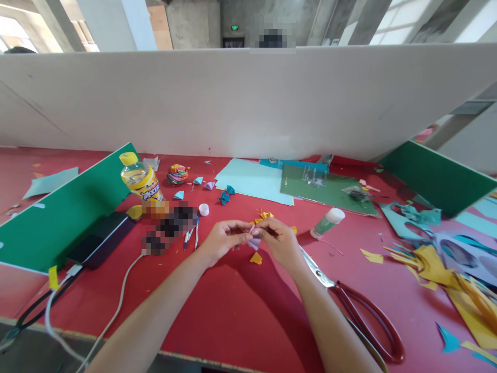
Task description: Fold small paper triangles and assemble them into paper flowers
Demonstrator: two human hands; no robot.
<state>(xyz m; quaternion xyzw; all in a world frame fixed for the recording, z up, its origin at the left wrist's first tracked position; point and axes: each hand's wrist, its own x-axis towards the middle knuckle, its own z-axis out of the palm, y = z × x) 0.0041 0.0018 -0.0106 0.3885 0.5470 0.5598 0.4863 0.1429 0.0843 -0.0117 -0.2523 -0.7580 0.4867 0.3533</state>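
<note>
Red table (pixel 217 321): red-handled scissors (pixel 331 283), glue stick (pixel 327 223), yellow-capped bottle (pixel 143 180), pale blue sheet (pixel 248 178), multicoloured ball (pixel 177 174).

Matt paper (pixel 254 243) (glossy metal scissors (pixel 325 280))

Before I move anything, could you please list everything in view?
Exit sign: one, green, far back
Partition: one, white, behind
Table: one, red, underneath
Boards: two, green, both sides
Bottle: one, yellow-capped, left
Ball: one, multicoloured, right of bottle
Device: one, black, left
Cables: several, white and black, left
Blurred items: uncountable, dark, left
Pens: several, blue and white, left
Cap: one, white, beyond pens
Folded pieces: about five, blue and purple, centre-left
Sheets: several, blue and green, far side
Glue stick: one, green and white, right
Scissors: one, red-handled, right
Scraps: many, mixed colours, right
Yellow pieces: several, yellow, centre
Purple paper piece: one, purple, centre
Left hand: one, bare, pinching purple piece
Right hand: one, bare, likewise
</note>
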